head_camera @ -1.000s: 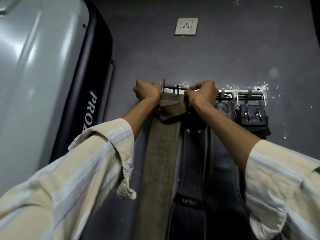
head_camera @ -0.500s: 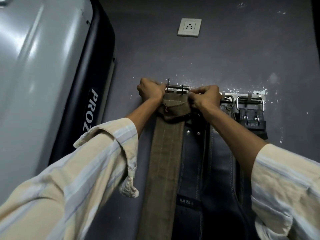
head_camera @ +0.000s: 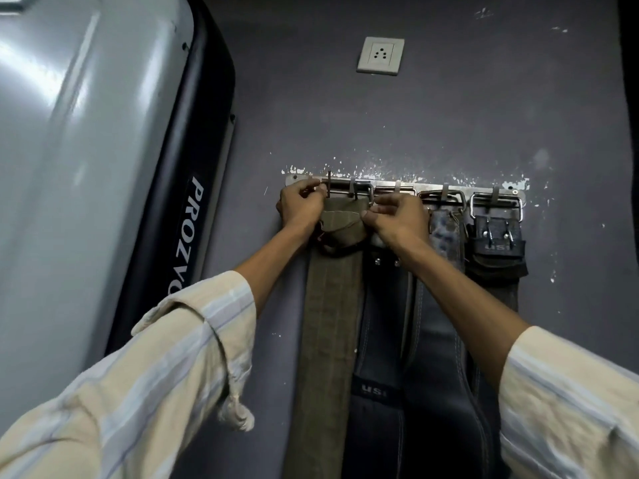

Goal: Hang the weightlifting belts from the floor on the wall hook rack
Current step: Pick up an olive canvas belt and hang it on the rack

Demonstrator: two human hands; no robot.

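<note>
Olive canvas belt (head_camera: 325,305) hangs from the wall rack (head_camera: 408,187), leftmost beside three leather belts. Left hand (head_camera: 300,206) pinches its buckle (head_camera: 347,193); right hand (head_camera: 397,217) pinches the folded top. Webbing likely limp and light; handle by the rigid buckle.

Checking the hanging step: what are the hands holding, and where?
Both hands, left and right, hold the olive belt at its top buckle end.

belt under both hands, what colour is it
Olive green belt, stitched lengthwise; head view.
</note>
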